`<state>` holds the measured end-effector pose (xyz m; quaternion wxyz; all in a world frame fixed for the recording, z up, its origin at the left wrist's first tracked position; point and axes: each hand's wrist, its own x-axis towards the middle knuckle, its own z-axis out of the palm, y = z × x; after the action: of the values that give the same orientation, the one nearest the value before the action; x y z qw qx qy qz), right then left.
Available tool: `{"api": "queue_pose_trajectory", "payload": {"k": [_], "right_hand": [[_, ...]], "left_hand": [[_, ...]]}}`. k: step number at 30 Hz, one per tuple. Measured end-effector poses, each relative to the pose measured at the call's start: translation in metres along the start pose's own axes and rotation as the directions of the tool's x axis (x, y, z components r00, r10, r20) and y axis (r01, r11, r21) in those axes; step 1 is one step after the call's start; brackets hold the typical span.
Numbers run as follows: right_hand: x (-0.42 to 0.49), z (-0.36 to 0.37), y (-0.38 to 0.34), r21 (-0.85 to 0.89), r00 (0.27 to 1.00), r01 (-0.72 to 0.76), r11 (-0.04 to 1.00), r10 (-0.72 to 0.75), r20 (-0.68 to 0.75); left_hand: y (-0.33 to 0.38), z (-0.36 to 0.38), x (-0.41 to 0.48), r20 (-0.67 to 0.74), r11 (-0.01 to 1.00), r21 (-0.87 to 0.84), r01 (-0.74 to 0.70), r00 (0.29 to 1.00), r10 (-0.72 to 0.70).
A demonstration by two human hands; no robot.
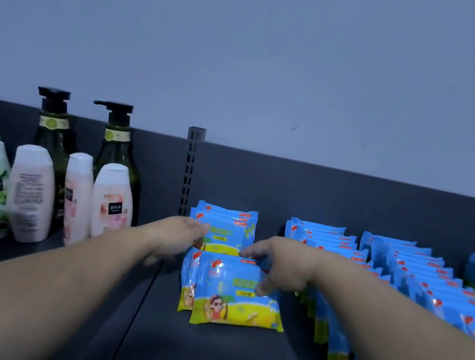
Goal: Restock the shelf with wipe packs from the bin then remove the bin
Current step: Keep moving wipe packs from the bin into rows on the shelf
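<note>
On the shelf (202,354), lotion bottles (30,193) stand at the left. The left hand (179,237) touches the left edge of the rear wipe packs (230,234), though I cannot tell whether it grips them. Just right of it, the right hand (281,269) pinches the front wipe pack (232,300) at its top right corner, thumb in front.
</note>
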<state>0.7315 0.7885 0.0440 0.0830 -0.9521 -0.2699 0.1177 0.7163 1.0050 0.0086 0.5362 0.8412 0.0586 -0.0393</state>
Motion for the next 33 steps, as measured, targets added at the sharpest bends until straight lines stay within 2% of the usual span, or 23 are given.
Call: {"api": "queue_pose_trajectory", "payload": {"k": [4,8,10,12,15,17,19,21,25,28,33], "right_hand": [[0.01,0.007,0.001,0.041,1.0,-0.012,0.999,0.013,-0.019],[0.017,0.011,0.002,0.038,1.0,-0.026,0.999,0.026,-0.009],[0.02,0.012,0.003,0.056,0.999,-0.035,0.998,0.034,0.021],[0.022,0.012,0.006,0.082,0.998,-0.047,0.996,0.043,0.049],[0.025,0.011,0.013,0.165,0.994,-0.069,0.984,0.055,0.091],[0.027,0.012,0.015,0.229,0.992,-0.078,0.97,0.052,0.118],[0.028,0.014,0.014,0.239,0.993,-0.053,0.97,0.026,0.114],[0.029,0.017,0.013,0.238,0.996,-0.009,0.971,-0.013,0.087],[0.03,0.023,0.012,0.294,0.997,0.072,0.953,-0.071,-0.014],[0.03,0.028,0.006,0.342,0.986,0.134,0.93,-0.092,-0.138],[0.038,0.031,-0.004,0.253,0.94,0.183,0.95,-0.095,-0.327]], "left_hand": [[0.0,0.012,0.007,0.049,0.995,-0.084,0.046,0.998,-0.042],[-0.002,0.012,0.013,0.104,1.0,-0.001,-0.001,0.995,0.001],[-0.007,0.007,0.014,0.186,0.997,0.079,-0.021,0.983,0.006],[-0.013,0.002,0.015,0.248,0.956,0.277,-0.097,0.968,0.027],[-0.017,0.0,0.018,0.248,0.879,0.454,-0.142,0.968,0.028],[-0.015,0.001,0.017,0.246,0.848,0.506,-0.156,0.969,0.031],[-0.015,0.002,0.014,0.263,0.854,0.484,-0.192,0.963,0.067],[-0.017,0.005,0.011,0.273,0.847,0.469,-0.25,0.953,0.13],[-0.02,0.006,0.003,0.246,0.762,0.511,-0.398,0.917,0.314],[-0.022,0.004,0.002,0.154,0.74,0.53,-0.414,0.905,0.396],[-0.023,0.002,0.008,0.024,0.735,0.567,-0.373,0.899,0.437]]}}
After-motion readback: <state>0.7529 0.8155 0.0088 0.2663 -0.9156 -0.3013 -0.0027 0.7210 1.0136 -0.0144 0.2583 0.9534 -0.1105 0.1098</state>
